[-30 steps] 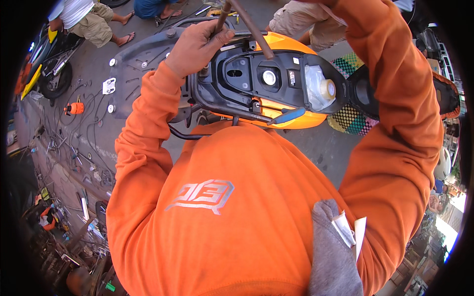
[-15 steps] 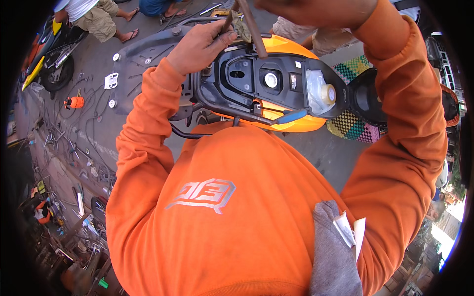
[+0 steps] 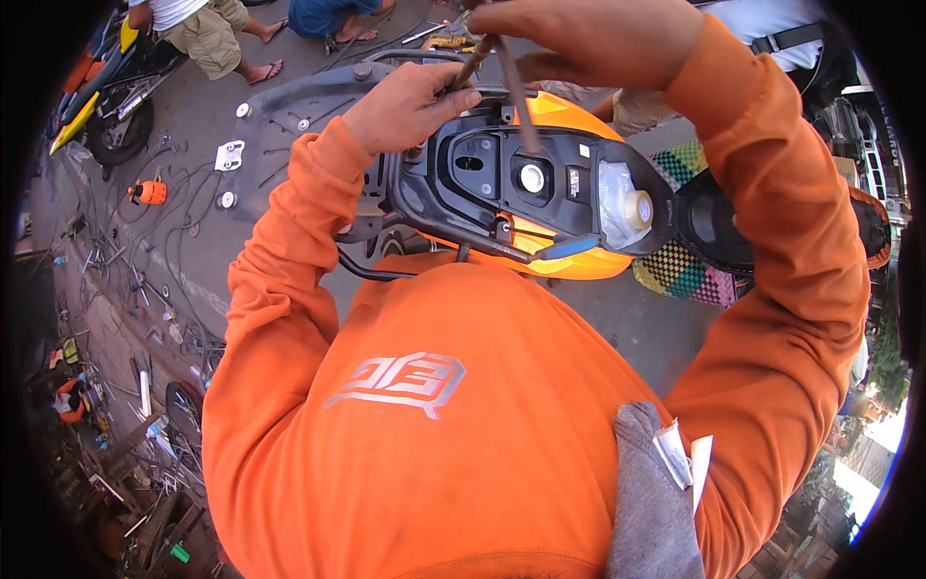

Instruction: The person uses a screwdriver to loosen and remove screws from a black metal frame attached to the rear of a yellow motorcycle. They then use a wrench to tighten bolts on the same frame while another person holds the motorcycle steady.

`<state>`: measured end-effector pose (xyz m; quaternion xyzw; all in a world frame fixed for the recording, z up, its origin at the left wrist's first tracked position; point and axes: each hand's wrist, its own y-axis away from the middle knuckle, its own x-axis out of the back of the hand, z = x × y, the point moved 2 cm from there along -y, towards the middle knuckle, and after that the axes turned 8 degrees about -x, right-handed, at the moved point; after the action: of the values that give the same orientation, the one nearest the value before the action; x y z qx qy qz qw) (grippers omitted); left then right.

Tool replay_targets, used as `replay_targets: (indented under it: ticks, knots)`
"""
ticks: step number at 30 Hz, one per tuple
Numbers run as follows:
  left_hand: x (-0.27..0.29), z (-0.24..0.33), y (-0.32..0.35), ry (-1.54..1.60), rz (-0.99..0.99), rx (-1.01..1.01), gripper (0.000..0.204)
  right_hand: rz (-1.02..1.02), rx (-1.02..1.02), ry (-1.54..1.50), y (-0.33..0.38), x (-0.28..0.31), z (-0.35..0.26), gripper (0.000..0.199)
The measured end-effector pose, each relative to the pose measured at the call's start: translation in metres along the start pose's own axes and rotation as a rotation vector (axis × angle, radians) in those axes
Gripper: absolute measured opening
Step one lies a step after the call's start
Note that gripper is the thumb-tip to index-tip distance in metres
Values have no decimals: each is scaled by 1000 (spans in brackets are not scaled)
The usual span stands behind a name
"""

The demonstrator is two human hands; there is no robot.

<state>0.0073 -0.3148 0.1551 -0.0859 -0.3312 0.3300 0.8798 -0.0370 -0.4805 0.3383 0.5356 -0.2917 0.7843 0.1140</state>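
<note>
Both of my arms reach over a yellow-orange and black scooter [image 3: 579, 265] with its seat [image 3: 709, 207] tipped back. My left hand [image 3: 410, 108] is closed round a thin brown metal rod [image 3: 470, 66] above the scooter's rear. At the top edge my right hand [image 3: 598, 41] is closed at the upper end of a longer brown bar [image 3: 518, 101], which slants down over the scooter body. Rod and bar come together near my right fingertips; whether they are joined I cannot tell. A white round cap [image 3: 531, 178] shows below the bar's lower end.
A clear plastic bag [image 3: 617, 198] with a round-capped container lies in the scooter. Bolts and a metal plate [image 3: 230, 155] rest on the dark panel. Cables, an orange tool [image 3: 149, 192] and scattered hand tools cover the ground at left. Other people's legs [image 3: 217, 43] show at the far side.
The scooter and surroundings sit slightly lower in view. My left hand has shifted a little down and right, my right hand left. A greenish scrap beside my left hand no longer shows.
</note>
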Motion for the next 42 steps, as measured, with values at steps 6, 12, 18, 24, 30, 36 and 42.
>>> replay_targets:
  ticks: [6,12,18,24,30,36,42]
  knots:
    - [1,2,-1,-158,10,-175,30,-600,-964,-629,8,10,9,46]
    - [3,5,2,-42,49,-170,31,-166,-108,-51,2,-4,-4,29]
    - [0,0,5,-32,-9,-34,32,-467,-821,-591,4,4,11,41]
    - [1,-2,7,-36,20,-72,32,-334,-148,49,1,-2,0,32]
    - [-2,-3,8,-30,-24,-138,31,-659,-969,-657,4,-10,5,37]
    - [-2,-4,10,-44,-9,-101,30,-308,7,220,4,7,-6,26]
    - [-7,3,18,44,11,-127,29,-608,-1203,-838,12,-4,-14,59]
